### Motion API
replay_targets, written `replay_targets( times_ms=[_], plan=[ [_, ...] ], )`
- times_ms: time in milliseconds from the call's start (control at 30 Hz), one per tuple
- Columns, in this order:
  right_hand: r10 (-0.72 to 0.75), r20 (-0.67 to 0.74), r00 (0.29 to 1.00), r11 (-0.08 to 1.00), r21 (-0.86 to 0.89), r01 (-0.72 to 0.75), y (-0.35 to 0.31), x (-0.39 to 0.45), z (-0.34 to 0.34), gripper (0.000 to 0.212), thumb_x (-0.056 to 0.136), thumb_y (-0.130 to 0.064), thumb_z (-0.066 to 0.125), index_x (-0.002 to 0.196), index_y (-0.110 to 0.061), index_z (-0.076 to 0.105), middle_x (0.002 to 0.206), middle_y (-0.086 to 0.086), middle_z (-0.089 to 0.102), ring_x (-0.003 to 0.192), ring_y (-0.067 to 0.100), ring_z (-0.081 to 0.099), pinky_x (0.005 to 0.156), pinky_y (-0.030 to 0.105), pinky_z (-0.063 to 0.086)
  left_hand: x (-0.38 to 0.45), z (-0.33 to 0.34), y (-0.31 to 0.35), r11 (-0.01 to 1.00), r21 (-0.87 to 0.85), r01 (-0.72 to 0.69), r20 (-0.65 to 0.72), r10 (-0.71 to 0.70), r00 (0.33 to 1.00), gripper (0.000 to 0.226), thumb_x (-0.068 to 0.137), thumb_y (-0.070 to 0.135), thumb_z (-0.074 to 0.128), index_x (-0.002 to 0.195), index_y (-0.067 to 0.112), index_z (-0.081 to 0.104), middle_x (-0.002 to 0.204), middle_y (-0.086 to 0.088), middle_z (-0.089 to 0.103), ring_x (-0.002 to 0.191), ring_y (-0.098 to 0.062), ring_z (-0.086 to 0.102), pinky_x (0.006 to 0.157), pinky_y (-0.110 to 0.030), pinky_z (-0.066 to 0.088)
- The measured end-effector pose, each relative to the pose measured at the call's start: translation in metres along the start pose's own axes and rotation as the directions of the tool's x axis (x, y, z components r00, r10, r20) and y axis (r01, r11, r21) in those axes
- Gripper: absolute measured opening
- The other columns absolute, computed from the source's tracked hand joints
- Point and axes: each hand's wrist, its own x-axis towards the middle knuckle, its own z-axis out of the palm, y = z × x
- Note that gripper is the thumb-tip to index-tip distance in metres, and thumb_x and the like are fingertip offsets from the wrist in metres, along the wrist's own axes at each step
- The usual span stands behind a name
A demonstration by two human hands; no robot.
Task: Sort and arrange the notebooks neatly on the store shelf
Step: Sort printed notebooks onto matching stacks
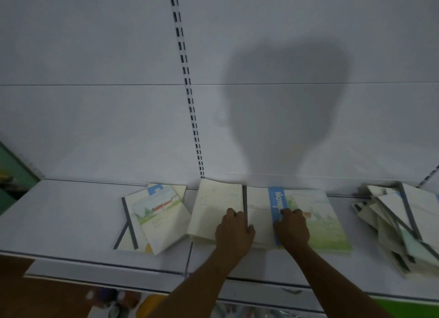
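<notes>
Two notebook stacks lay mid-shelf [71, 222], near its front edge. Left hand [234, 230] pressed the plain stack [213, 206], fingers curled; right hand [292, 227] rested likewise on the landscape-cover stack [318, 218]. Neither clearly gripped. Judged light, flexible, slippery; hold by the spines.

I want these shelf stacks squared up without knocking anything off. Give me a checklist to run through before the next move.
1. Left hand rests on plain cream notebook: ok.
2. Right hand rests on blue-strip notebook: ok.
3. Those two stacks side by side, edges parallel: ok.
4. Left pile squared: not ok, fanned and skewed.
5. Right pile squared: not ok, a slumped heap.
6. Right pile clear of shelf front edge: cannot tell.
</notes>
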Motion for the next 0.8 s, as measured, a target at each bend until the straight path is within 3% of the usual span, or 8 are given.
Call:
replay_targets(
  times_ms=[133, 267, 367, 467, 600, 800],
  plan=[
    [0.031, -0.094, 0.995, 0.999, 0.019, -0.030, -0.022, -0.008, 0.003, 0.040, 0.084, -0.019, 0.058, 0.123, -0.009, 0.056, 0.118, 0.015, 0.049, 0.107, 0.034, 0.053, 0.089, 0.039, 0.045, 0.005, -0.029, -0.036, 0.986, -0.113, 0.123, -0.172, -0.141, 0.975, 0.021, 0.091, 0.036, 0.051, 0.099, 0.018, 0.058, 0.104, 0.000, 0.054, 0.089, -0.018, 0.058, 0.071, -0.031, 0.050],
    [-0.103, -0.115, 0.988, 0.981, 0.152, 0.120, -0.079, -0.025, 0.019, 0.029, 0.087, -0.018, 0.059, 0.115, -0.012, 0.059, 0.113, 0.011, 0.057, 0.106, 0.026, 0.055, 0.086, 0.032, 0.043, 0.007, -0.063, -0.095, 0.942, -0.184, 0.281, -0.218, -0.318, 0.923, 0.018, 0.090, 0.033, 0.052, 0.098, 0.017, 0.055, 0.097, -0.001, 0.055, 0.086, -0.019, 0.059, 0.068, -0.029, 0.047],
    [-0.249, -0.150, 0.957, 0.948, 0.165, 0.272, -0.134, -0.046, 0.035, 0.024, 0.088, -0.019, 0.057, 0.112, -0.015, 0.060, 0.110, 0.005, 0.056, 0.107, 0.021, 0.053, 0.085, 0.030, 0.043, 0.002, -0.082, -0.143, 0.920, -0.188, 0.344, -0.237, -0.382, 0.893, 0.023, 0.091, 0.034, 0.052, 0.103, 0.015, 0.054, 0.102, -0.004, 0.056, 0.090, -0.021, 0.060, 0.071, -0.030, 0.050],
    [-0.357, -0.107, 0.928, 0.912, 0.175, 0.371, -0.184, -0.069, 0.058, 0.021, 0.089, -0.019, 0.056, 0.110, -0.017, 0.061, 0.106, 0.002, 0.058, 0.102, 0.017, 0.055, 0.084, 0.030, 0.046, -0.006, -0.095, -0.187, 0.917, -0.103, 0.385, -0.187, -0.398, 0.898, 0.038, 0.090, 0.041, 0.052, 0.116, 0.013, 0.047, 0.112, -0.006, 0.053, 0.100, -0.020, 0.058, 0.079, -0.032, 0.054],
    [-0.376, 0.035, 0.926, 0.914, 0.177, 0.364, -0.229, -0.098, 0.098, 0.023, 0.088, -0.022, 0.056, 0.109, -0.017, 0.060, 0.110, 0.003, 0.060, 0.101, 0.018, 0.058, 0.087, 0.029, 0.046, -0.023, -0.099, -0.233, 0.891, -0.042, 0.452, -0.056, -0.454, 0.890, 0.072, 0.080, 0.060, 0.058, 0.130, 0.012, 0.035, 0.125, -0.008, 0.046, 0.114, -0.023, 0.051, 0.086, -0.034, 0.049],
    [-0.294, 0.158, 0.943, 0.948, -0.080, 0.309, -0.252, -0.128, 0.137, 0.040, 0.089, -0.031, 0.052, 0.124, -0.010, 0.052, 0.120, 0.011, 0.051, 0.110, 0.027, 0.054, 0.091, 0.030, 0.043, -0.030, -0.103, -0.258, 0.884, -0.144, 0.444, 0.040, -0.443, 0.895, 0.074, 0.075, 0.052, 0.069, 0.128, 0.010, 0.039, 0.126, -0.009, 0.046, 0.118, -0.023, 0.049, 0.090, -0.036, 0.048]
  ],
)
